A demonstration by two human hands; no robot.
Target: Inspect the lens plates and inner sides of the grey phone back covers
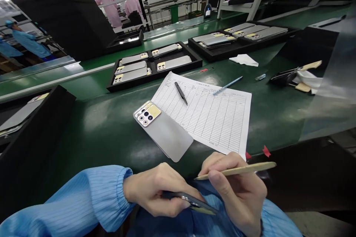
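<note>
My left hand (155, 189) is closed around a thin dark phone (194, 203), held edge-on low over my lap. My right hand (239, 189) pinches a tan stick tool (241, 170) that points left toward the phone's edge. Both sleeves are light blue. On the green table ahead lie two stacked silver phone back covers (164, 129) with a gold camera block, overlapping a printed form sheet (211, 113). Black tweezers (180, 92) and a blue pen (227, 85) rest on the sheet.
A black tray (194, 59) of silver back covers sits behind the sheet, with another tray (211, 53) at the back right. A white cloth (244, 60) lies between them. A black box (30, 144) stands at left. People in pink and blue coats work in the background.
</note>
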